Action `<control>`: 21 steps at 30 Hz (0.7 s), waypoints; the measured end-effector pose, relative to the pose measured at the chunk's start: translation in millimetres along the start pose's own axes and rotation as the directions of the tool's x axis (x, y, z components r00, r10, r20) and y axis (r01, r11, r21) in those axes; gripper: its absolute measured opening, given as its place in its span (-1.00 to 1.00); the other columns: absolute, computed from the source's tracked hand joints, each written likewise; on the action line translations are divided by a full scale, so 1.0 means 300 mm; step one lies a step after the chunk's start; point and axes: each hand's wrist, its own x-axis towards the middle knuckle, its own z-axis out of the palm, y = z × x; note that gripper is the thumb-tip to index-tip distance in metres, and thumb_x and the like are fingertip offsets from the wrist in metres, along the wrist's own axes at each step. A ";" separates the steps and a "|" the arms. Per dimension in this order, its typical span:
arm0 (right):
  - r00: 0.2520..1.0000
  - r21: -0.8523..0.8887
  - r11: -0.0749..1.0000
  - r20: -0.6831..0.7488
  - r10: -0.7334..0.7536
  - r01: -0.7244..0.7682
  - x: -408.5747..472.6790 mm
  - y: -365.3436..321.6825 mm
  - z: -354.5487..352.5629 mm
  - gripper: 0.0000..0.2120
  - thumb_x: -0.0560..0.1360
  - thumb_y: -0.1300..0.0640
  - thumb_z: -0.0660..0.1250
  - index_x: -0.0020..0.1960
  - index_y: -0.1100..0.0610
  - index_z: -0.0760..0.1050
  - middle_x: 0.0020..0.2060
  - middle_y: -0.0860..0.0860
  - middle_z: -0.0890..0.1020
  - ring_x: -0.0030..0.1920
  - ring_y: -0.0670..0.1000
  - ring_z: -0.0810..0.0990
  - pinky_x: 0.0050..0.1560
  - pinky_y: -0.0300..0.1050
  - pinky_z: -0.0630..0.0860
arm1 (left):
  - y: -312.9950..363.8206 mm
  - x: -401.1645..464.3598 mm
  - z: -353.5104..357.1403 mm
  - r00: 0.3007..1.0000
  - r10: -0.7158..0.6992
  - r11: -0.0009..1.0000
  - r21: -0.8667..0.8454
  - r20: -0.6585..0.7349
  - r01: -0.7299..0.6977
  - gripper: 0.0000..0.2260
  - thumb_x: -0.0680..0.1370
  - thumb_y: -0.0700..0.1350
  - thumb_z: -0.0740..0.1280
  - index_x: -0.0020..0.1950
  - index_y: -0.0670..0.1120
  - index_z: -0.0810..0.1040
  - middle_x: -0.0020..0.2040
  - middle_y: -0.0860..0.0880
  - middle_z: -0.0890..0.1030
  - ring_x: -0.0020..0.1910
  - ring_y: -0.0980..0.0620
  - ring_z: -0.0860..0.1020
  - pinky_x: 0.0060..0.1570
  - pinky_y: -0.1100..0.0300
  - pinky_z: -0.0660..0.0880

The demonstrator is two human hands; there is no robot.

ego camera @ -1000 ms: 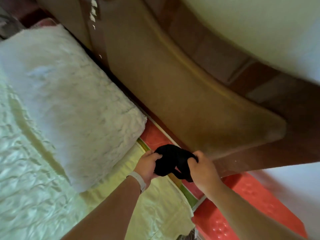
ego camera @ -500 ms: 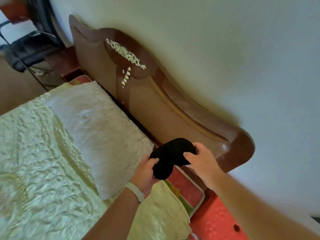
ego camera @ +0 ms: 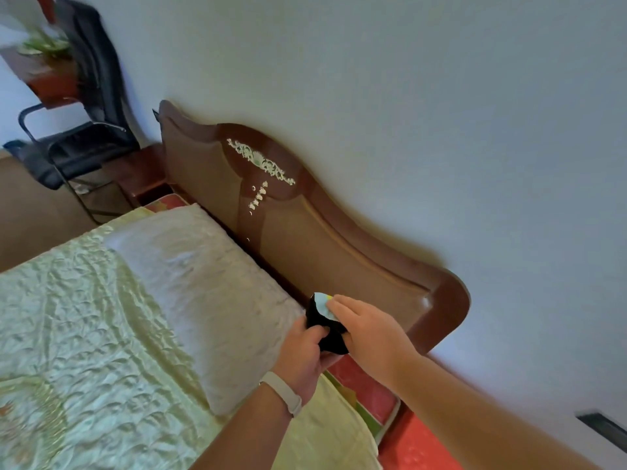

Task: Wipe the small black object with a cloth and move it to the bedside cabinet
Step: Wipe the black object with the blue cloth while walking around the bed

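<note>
Your left hand (ego camera: 305, 354) grips the small black object (ego camera: 327, 330) from below, fingers curled shut around it. It looks soft and dark, and its long side runs from the headboard (ego camera: 339, 245) down toward you. You hold it in the air just in front of the headboard's low end, above the corner of the bed.

Your right hand (ego camera: 369, 334) lies on top with flat, spread fingers, pressing a pale blue cloth (ego camera: 322, 305) onto the black thing. Only a small bit of cloth shows.

The headboard is smooth brown wood with a wavy top and a shiny flower pattern (ego camera: 261, 162). A fluffy white pillow (ego camera: 210, 286) lies beside it. No writing can be read anywhere.
</note>
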 end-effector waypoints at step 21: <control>0.966 0.275 0.961 0.248 -0.076 0.005 0.002 -0.052 -0.215 -0.52 0.46 0.07 0.26 0.38 -0.05 0.38 0.30 -0.14 0.45 0.27 -0.14 0.38 0.22 -0.29 0.28 | 0.112 -0.173 0.013 0.986 0.064 0.998 -0.013 -0.153 -0.067 -0.78 0.55 -0.24 0.25 0.16 -0.22 0.55 -0.03 -0.23 0.67 -0.19 -0.07 0.68 -0.24 -0.02 0.66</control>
